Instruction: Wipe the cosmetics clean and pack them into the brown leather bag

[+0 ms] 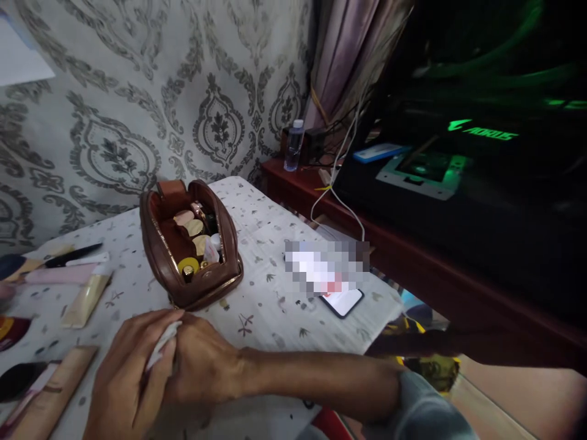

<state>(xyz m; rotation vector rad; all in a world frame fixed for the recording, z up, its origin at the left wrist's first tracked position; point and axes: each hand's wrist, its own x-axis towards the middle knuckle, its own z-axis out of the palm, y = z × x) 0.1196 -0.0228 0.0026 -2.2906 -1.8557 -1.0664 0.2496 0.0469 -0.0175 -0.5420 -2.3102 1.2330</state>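
Observation:
My left hand (126,370) reaches in from the lower left, its fingers closed around a crumpled white tissue (164,346) that shows between thumb and fingers. Pressed against it is my right hand (204,354), back upward, with its fingers hidden behind the left. Just beyond both hands stands an unzipped brown leather cosmetic bag (206,293), with several small bottles and jars inside. A cream-coloured tube (87,299) lies left of the bag. Nearer, at the lower left, is a flat tan case or palette (64,391), its kind unclear.
A white patterned cloth (261,220) covers the table. On its right lies a lit phone (343,300), partly blurred. Beyond are a water bottle (294,145), white cables (337,190) and a dark computer case (413,214) on a red desk (279,177). More cosmetics, including a pink tube (59,275), lie left.

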